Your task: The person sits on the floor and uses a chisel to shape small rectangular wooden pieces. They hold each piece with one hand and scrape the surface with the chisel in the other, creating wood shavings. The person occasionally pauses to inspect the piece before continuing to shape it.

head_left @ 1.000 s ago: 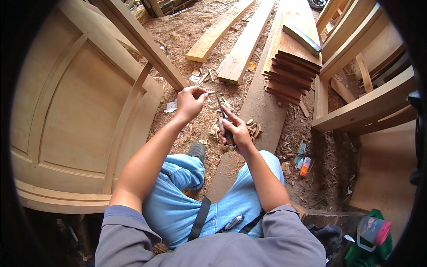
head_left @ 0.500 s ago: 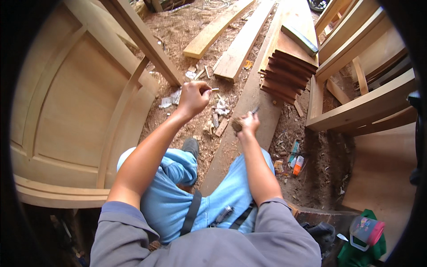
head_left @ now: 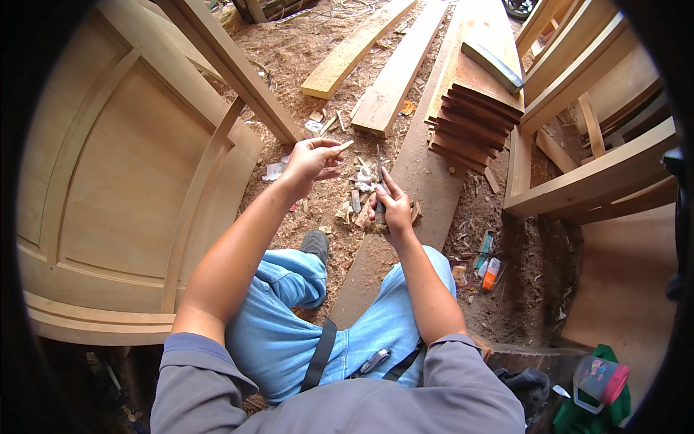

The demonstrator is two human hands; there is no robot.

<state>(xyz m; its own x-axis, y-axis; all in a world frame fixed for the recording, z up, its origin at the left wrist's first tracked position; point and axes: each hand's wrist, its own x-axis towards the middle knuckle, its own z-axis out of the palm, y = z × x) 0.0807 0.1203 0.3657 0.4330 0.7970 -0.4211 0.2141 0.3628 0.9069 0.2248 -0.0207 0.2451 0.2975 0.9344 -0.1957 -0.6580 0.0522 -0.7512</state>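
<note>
Nearest, the jeans [head_left: 282,354] are soft, pale blue denim, crossed by a black strap [head_left: 318,356]. At 4 o'clock in the view sits a see-through cup [head_left: 596,376] with a pink end.

The right hand [head_left: 394,208] is closed around a tool [head_left: 379,168], its slim, dark blade pointing to 12 o'clock. The left hand [head_left: 312,160] pinches a pale sliver [head_left: 346,145] of wood between finger and thumb, its long axis toward 2 o'clock. From the right grip the sliver lies at about 11 o'clock; from the blade's tip, at 9, near it but apart. The left hand is the nearer one, already holding it.

Below the blade, blocky chips [head_left: 356,202] litter the floor beside a flat, dusty plank [head_left: 437,192]. At 9 o'clock stands a smooth panel [head_left: 137,173] with raised, curved rails; at 3, a bare timber frame [head_left: 600,163]. Farther off, at 2, dark-edged boards [head_left: 470,130] are stacked; at 1, a straight beam [head_left: 401,69]; at 12, a yellower one [head_left: 358,50], over curly shavings [head_left: 285,79].
</note>
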